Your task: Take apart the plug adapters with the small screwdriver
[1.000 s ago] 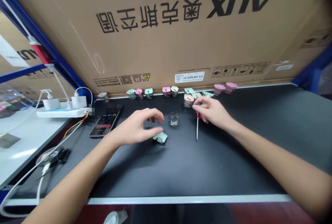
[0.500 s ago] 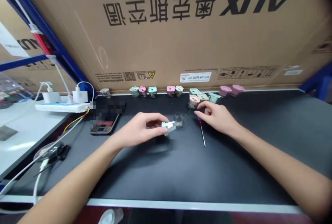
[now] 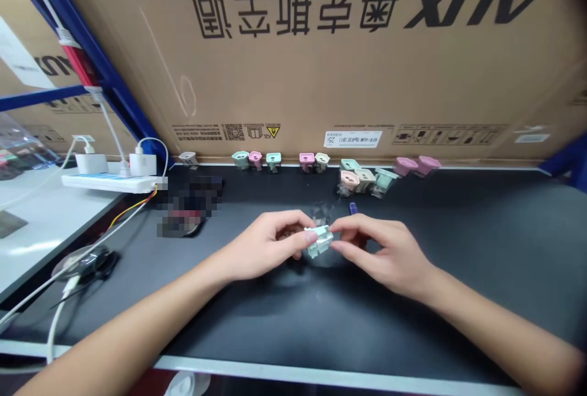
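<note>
Left hand (image 3: 266, 247) and right hand (image 3: 380, 255) both pinch a small mint-green plastic housing (image 3: 318, 242) in their fingertips; a slipped grip could knock it into the clear plastic container (image 3: 322, 212) just behind.

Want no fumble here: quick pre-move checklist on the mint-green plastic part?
The mint-green plastic part held by left hand and right hand: ok.
Its fit or latch: cannot tell, hands cover it.
Clear plastic piece close behind the part: ok.
Screwdriver's blue handle end in hand: not ok, neither hand holds it.
Pastel plastic parts kept along the back of the black bench mat: ok.
</note>
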Demonstrator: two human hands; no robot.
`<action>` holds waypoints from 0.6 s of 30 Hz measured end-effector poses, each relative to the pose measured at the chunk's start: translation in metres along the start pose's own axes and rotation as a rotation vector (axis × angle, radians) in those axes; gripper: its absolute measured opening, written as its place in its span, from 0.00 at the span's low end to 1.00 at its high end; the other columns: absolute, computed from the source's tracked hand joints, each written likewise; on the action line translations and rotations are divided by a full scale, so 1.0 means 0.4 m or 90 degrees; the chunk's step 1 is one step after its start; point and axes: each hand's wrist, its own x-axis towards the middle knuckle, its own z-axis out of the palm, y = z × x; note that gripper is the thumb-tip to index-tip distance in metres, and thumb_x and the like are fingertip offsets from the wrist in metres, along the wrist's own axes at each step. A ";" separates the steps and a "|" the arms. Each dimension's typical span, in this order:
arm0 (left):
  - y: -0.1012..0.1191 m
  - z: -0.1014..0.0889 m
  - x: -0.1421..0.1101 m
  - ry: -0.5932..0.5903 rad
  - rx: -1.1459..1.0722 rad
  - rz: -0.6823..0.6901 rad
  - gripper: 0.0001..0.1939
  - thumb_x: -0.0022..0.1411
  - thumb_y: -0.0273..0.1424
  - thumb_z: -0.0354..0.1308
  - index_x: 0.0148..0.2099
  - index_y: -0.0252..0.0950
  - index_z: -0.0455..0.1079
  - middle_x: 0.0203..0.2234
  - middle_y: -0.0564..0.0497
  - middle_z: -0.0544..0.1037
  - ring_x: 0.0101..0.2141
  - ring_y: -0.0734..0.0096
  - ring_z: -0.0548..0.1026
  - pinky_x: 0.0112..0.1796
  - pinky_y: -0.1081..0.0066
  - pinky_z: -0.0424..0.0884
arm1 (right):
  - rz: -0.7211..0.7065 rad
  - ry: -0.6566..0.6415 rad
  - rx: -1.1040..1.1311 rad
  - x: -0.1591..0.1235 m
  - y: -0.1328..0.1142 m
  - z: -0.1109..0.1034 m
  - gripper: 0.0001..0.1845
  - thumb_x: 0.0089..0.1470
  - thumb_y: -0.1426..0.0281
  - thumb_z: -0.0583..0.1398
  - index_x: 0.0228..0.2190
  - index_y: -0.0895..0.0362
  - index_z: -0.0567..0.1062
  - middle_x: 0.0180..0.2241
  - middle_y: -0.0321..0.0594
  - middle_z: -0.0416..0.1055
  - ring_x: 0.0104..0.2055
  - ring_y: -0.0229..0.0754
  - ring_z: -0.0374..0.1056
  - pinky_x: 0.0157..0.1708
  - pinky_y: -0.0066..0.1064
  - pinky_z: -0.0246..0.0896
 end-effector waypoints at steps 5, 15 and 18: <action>-0.003 0.012 -0.005 0.001 0.006 0.015 0.17 0.68 0.45 0.58 0.47 0.36 0.73 0.31 0.53 0.74 0.32 0.74 0.71 0.35 0.74 0.67 | 0.051 0.005 0.045 0.004 -0.007 0.000 0.05 0.61 0.66 0.63 0.36 0.55 0.77 0.24 0.33 0.74 0.22 0.34 0.66 0.24 0.26 0.64; -0.013 0.029 0.000 0.048 -0.066 -0.003 0.24 0.53 0.38 0.73 0.51 0.36 0.76 0.32 0.52 0.77 0.30 0.75 0.70 0.33 0.74 0.69 | 0.063 0.009 0.078 0.005 -0.007 0.001 0.07 0.58 0.65 0.65 0.38 0.55 0.78 0.24 0.34 0.74 0.23 0.35 0.65 0.25 0.27 0.65; -0.016 0.029 0.001 0.057 -0.085 -0.010 0.25 0.52 0.38 0.74 0.51 0.37 0.77 0.31 0.52 0.77 0.30 0.74 0.71 0.33 0.73 0.70 | 0.087 0.017 0.099 0.006 -0.012 0.002 0.07 0.57 0.67 0.65 0.38 0.55 0.79 0.23 0.33 0.73 0.22 0.35 0.64 0.24 0.26 0.65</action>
